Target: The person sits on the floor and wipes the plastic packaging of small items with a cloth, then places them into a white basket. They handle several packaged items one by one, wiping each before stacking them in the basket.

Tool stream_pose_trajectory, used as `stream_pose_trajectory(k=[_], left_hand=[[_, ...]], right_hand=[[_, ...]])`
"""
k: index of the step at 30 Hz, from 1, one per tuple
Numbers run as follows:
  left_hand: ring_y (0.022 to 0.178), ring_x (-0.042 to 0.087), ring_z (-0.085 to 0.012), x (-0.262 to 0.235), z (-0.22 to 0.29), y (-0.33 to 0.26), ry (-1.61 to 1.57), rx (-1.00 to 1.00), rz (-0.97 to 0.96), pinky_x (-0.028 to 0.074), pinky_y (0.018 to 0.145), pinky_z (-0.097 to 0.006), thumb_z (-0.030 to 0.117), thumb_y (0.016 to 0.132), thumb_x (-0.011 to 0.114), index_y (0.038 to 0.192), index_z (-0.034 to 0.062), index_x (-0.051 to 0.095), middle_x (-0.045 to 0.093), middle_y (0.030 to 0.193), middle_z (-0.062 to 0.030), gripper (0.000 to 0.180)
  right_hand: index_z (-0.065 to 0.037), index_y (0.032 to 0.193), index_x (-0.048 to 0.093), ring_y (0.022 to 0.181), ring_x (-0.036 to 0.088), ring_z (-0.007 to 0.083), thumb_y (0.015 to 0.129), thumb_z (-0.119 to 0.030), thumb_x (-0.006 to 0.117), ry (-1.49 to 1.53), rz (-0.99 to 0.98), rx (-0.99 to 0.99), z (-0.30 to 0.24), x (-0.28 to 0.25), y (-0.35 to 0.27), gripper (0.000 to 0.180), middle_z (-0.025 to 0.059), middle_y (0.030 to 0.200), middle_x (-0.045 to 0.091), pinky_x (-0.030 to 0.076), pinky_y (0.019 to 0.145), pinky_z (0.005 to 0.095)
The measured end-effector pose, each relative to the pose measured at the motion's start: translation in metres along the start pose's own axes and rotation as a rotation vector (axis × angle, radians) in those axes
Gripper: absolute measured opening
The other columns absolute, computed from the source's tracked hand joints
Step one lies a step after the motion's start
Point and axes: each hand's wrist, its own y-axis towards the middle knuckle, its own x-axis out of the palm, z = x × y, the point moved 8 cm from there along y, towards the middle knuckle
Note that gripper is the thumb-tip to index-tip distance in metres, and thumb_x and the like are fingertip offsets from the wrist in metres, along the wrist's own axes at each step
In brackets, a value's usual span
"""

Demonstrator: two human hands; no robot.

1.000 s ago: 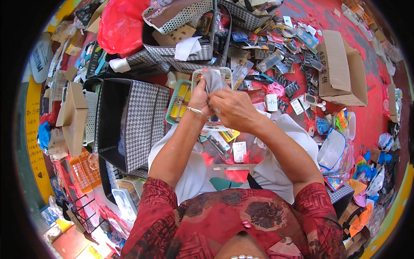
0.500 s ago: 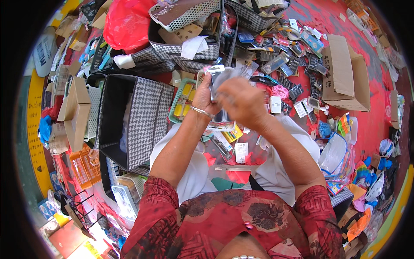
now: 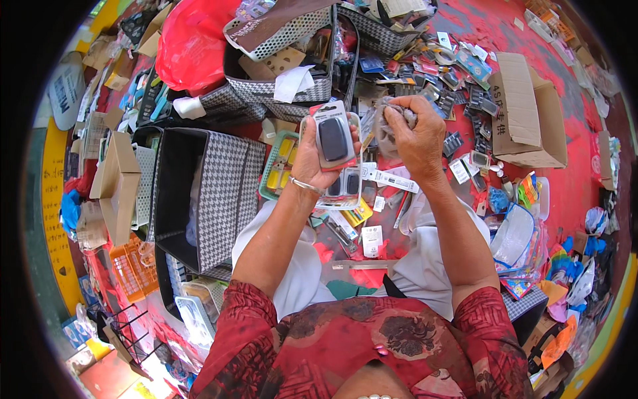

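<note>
I see my left hand grasping a blister pack face-up at twelve o'clock, tilted for view, while my right hand is clenched around a grey cloth at one o'clock, seemingly to wipe it.

Glossy clear plastic blister pack; crumpled grey cloth; matt cardboard box.

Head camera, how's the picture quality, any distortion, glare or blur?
Head view: strong fisheye bending, black corners; bright even daylight; the left hand holding a blister pack and the right hand gripping a grey cloth look sharp; clutter near the rim smears.
</note>
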Motion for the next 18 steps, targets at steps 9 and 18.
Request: stream_pose_trajectory(k=[9, 18], left_hand=[[0.094, 0.057, -0.0152, 0.004, -0.035, -0.013, 0.497, -0.071, 0.091, 0.050, 0.076, -0.030, 0.036, 0.090, 0.042, 0.113, 0.0042, 0.048, 0.055, 0.108, -0.0053, 0.040], [0.090, 0.060, -0.0239, -0.003, -0.007, -0.014, 0.595, -0.031, 0.130, 0.051, 0.075, -0.037, 0.039, 0.092, 0.035, 0.115, 0.0021, 0.044, 0.057, 0.106, -0.0108, 0.044]], right_hand=[[-0.007, 0.080, 0.056, 0.071, 0.055, 0.0301, 0.075, -0.015, 0.057, -0.155, 0.069, -0.099, -0.002, 0.028, -0.016, 0.010, 0.0106, 0.078, 0.053, 0.045, 0.060, 0.0382], [-0.008, 0.077, 0.057, 0.069, 0.057, 0.0255, 0.075, -0.018, 0.058, -0.196, -0.182, -0.129, -0.002, 0.038, -0.013, 0.010, 0.0079, 0.076, 0.053, 0.046, 0.057, 0.0356]])
